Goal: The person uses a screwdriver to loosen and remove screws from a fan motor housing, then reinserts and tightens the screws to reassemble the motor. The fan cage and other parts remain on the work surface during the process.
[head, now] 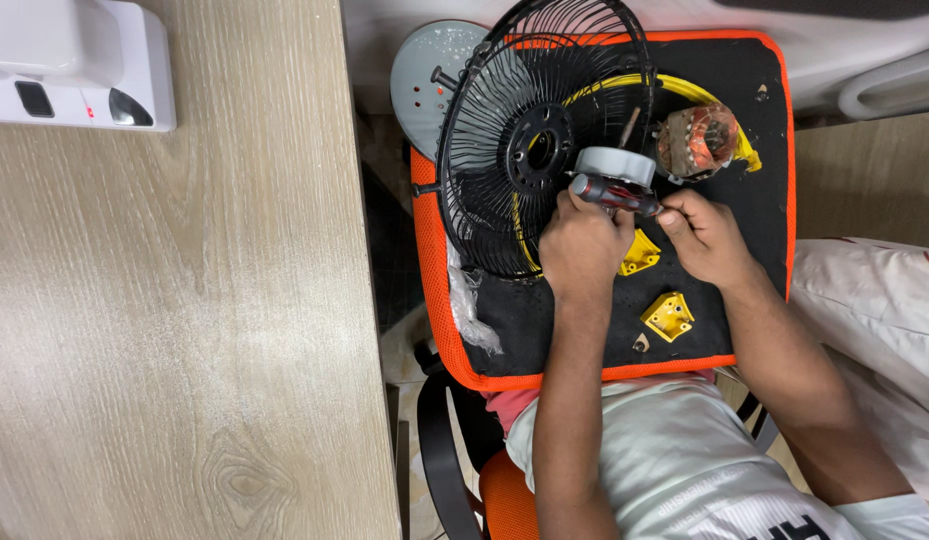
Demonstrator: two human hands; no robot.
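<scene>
Both hands work mid-cushion (754,215): left hand (582,243) clenched around a screwdriver (612,194), right hand (706,237) pinching its tip. The fan grille (504,130) crowds ten o'clock, motor (696,141) at one, yellow brackets (668,315) at five; the table (184,320) edge runs left.

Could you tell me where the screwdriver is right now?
In the head view, the screwdriver lies between both hands, just below the grey motor housing beside the black fan guard.

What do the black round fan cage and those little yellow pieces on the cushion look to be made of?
The fan cage looks like thin metal wire with a glossy black coating, judging by its fine, evenly bent spokes. The yellow pieces look like moulded plastic: smooth, uniform colour, with screw holes.
</scene>
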